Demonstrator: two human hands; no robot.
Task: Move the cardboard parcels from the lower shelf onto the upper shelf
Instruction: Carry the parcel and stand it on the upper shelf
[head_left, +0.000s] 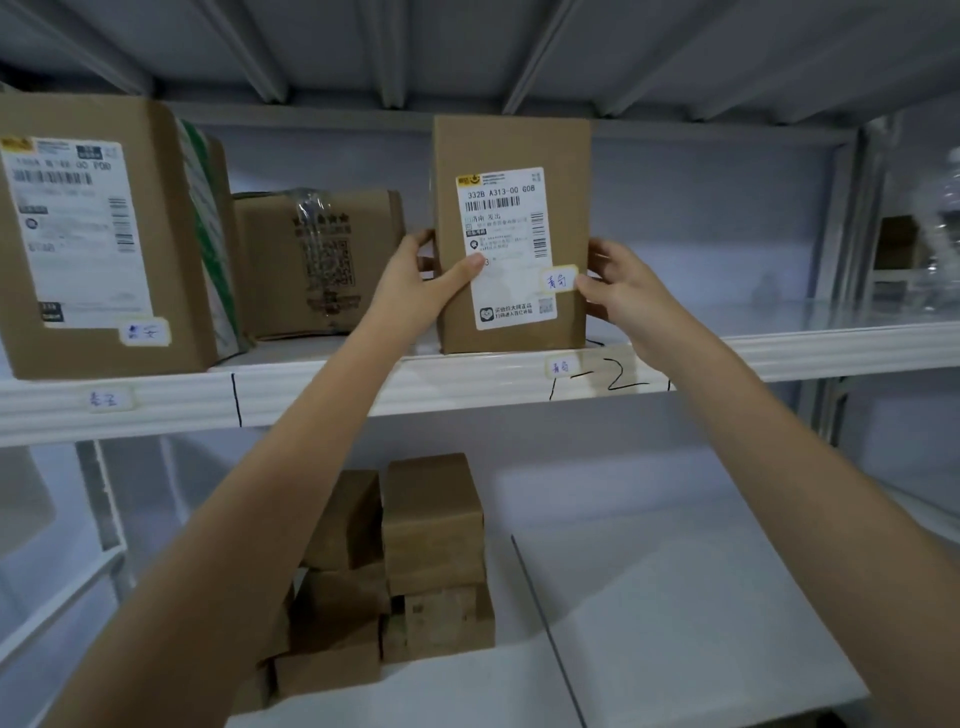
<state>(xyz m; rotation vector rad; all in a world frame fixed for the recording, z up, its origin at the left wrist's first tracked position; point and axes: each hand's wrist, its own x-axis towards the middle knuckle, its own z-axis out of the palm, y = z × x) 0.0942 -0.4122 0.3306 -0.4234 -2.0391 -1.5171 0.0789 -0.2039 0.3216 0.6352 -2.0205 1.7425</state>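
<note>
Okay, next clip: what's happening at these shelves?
A person is shelving parcels. Both hands, left and right, grip the sides of an upright labelled parcel, which stands at the front edge of the upper shelf. Two other boxes already sit on that shelf to its left: a large one and a smaller one. A stack of plain cardboard parcels waits on the lower shelf.
</note>
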